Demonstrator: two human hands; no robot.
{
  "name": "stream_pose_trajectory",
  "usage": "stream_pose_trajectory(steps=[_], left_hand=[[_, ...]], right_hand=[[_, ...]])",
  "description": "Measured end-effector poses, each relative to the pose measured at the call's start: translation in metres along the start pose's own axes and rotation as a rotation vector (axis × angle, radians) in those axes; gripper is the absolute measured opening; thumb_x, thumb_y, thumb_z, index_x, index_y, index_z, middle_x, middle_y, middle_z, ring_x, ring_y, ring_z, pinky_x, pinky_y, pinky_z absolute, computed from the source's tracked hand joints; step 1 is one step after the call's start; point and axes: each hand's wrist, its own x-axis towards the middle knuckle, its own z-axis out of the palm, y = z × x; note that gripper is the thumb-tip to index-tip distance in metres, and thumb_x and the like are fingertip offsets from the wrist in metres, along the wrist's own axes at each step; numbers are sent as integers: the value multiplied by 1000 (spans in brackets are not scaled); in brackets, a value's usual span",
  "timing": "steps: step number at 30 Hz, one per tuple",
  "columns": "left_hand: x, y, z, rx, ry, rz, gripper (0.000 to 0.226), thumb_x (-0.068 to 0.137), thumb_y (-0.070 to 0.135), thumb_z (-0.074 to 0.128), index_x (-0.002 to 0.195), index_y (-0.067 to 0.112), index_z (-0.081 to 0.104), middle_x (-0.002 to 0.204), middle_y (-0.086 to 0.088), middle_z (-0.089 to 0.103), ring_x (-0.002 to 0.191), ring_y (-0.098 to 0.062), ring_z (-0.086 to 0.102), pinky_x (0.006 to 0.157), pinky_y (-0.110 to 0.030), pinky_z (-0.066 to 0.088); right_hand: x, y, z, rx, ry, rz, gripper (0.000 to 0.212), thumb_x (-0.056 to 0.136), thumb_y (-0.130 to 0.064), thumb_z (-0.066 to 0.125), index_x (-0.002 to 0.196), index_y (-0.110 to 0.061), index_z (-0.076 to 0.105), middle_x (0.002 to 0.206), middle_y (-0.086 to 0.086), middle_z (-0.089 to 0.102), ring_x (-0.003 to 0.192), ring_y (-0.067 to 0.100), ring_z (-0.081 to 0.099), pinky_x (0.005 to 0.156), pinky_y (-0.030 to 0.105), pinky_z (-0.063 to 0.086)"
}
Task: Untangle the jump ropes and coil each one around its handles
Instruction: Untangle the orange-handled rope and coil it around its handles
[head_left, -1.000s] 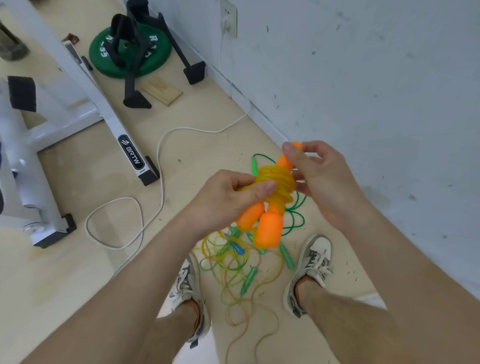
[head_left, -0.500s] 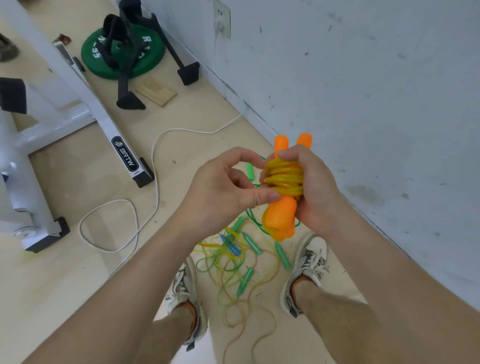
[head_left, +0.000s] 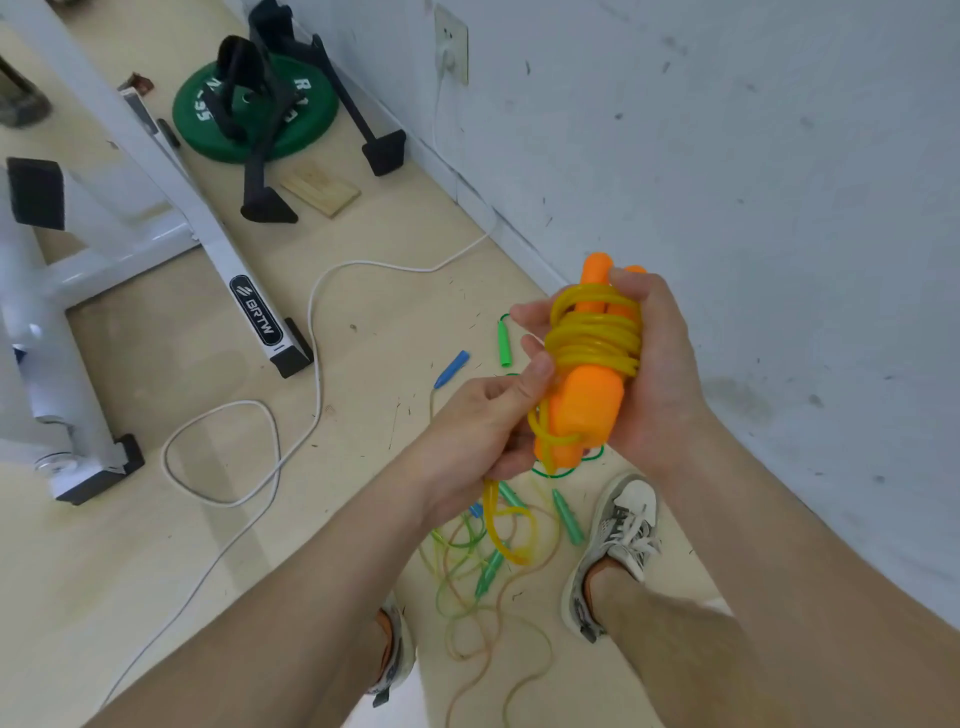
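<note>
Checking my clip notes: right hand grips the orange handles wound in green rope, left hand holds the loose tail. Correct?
No: the head view shows yellow rope wound on the orange handles; the right hand grips them, left hand holds the loose tail.

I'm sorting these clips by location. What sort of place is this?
Probably a small gym or home workout corner: a green weight plate, a white exercise-machine frame and tangled jump ropes on the floor.

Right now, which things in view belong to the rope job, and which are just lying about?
Job: yellow rope wound on orange handles, held in the right hand; its loose end in the left hand; tangled ropes on the floor, with green handle and blue handle.
Lying about: weight plate, white cable, wooden block, bench frame.
</note>
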Motion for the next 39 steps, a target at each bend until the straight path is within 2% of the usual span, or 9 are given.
stream_pose_trajectory(steps=[4,10,14,22,26,29,31,34,39], left_hand=[[1,11,-6,72,187,66,50,76,55,64,64,7,69,57,-12,59,39,-9,35,41,-20,25],[-2,1,-6,1187,269,254,47,71,69,60,78,24,74,57,-3,62,58,-14,55,59,-34,45],[-2,5,-5,911,110,250,25,77,43,74,75,18,77,45,8,50,46,-4,44,48,-18,32],[2,0,-26,135,92,201,27,86,27,67,60,21,65,51,-2,37,48,-13,28,45,-20,23],[6,-23,9,144,260,206,41,97,2,45,60,12,59,49,-1,37,47,-14,32,46,-19,25],[9,-42,30,498,292,234,26,103,17,34,104,17,60,57,9,45,51,-9,42,51,-25,38],[8,-51,42,755,213,239,31,103,22,32,133,19,38,69,0,52,65,-22,55,63,-38,46],[2,-52,62,1004,134,156,45,100,15,37,141,11,20,80,-13,58,76,-36,59,63,-45,45],[-3,-21,60,1429,140,246,16,98,18,41,111,12,47,87,-11,60,77,-36,57,58,-36,30]], right_hand=[[10,-1,-12,-213,145,-27,31,90,-41,61,103,-12,62,90,3,70,80,17,66,78,37,55],[8,1,-11,-597,321,-5,28,89,-47,65,93,-19,62,70,7,65,66,20,59,65,32,48],[8,1,-8,-608,357,-45,34,100,-34,49,72,-14,56,53,6,56,55,23,55,60,31,46],[5,-11,-3,222,42,113,41,100,-39,43,68,-15,50,48,-1,45,45,15,50,54,25,50],[9,-10,-6,502,180,3,40,101,-34,39,66,-16,45,47,-3,45,43,13,49,56,25,50],[12,-11,-11,565,463,-148,31,99,-17,36,68,-16,40,44,-2,45,37,16,49,54,23,50],[13,-14,-14,512,625,-262,27,95,-8,36,69,-13,40,42,1,43,38,19,47,50,22,47],[13,-13,-13,195,696,-443,29,96,-11,35,68,-11,41,45,3,41,42,22,47,54,28,44],[12,5,-10,-481,591,-730,38,102,-19,33,68,-9,46,47,0,51,55,26,63,62,30,50]])
